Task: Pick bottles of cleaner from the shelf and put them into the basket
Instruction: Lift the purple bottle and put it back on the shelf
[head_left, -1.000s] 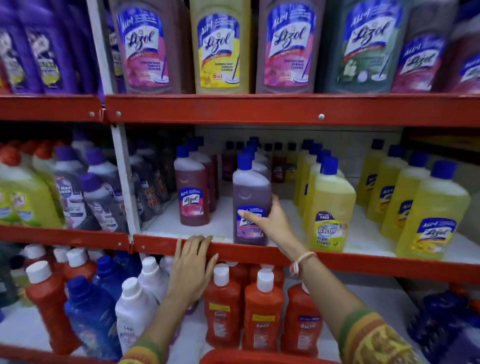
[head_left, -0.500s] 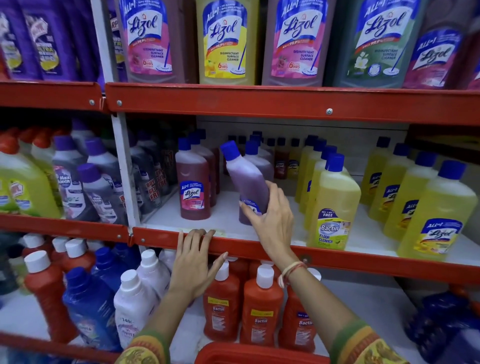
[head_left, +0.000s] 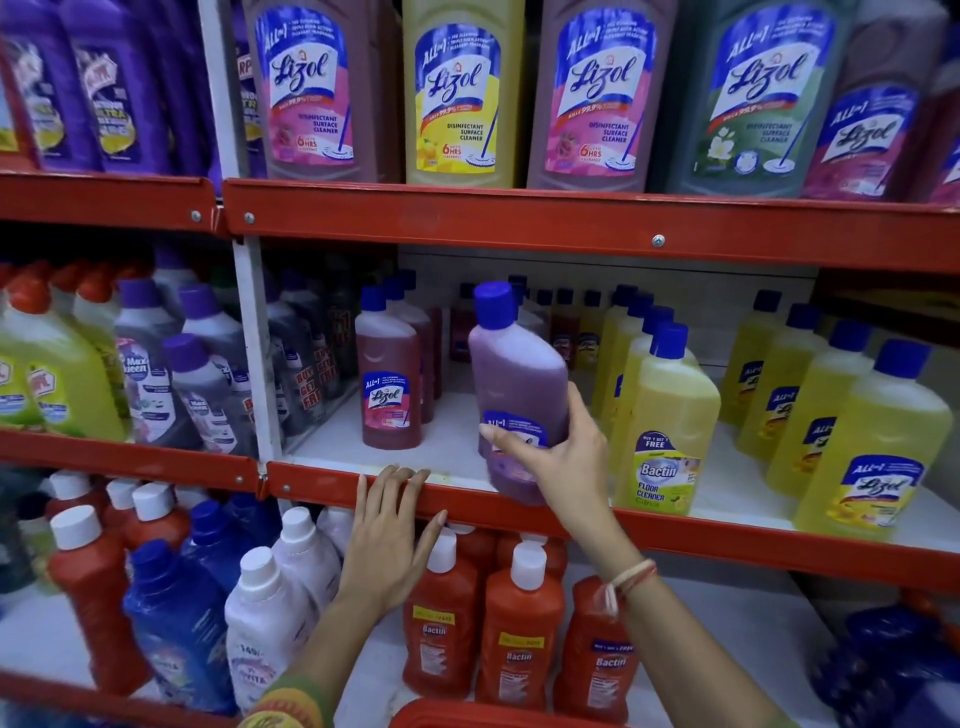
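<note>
My right hand (head_left: 563, 457) grips a purple Lizol bottle (head_left: 517, 379) with a blue cap around its lower half. The bottle is lifted off the middle shelf (head_left: 727, 540) and tilts left, its base over the shelf's red front edge. My left hand (head_left: 387, 540) rests flat with spread fingers, fingertips on that red edge, holding nothing. A pink Lizol bottle (head_left: 389, 384) stands upright to the left of the held one. The red rim of the basket (head_left: 483, 714) shows at the bottom edge, below my arms.
Yellow Bactin (head_left: 667, 436) and Lizol bottles (head_left: 872, 457) stand right of the held bottle. Big Lizol bottles (head_left: 460, 93) fill the top shelf. Orange Bactin bottles (head_left: 519, 629), white and blue bottles (head_left: 176, 629) crowd the lower shelf. A white upright post (head_left: 254, 353) divides the bays.
The purple bottle stood upright on the shelf; my right hand has tipped it, lifted it and drawn it forward over the shelf edge. My left hand has stayed on the edge.
</note>
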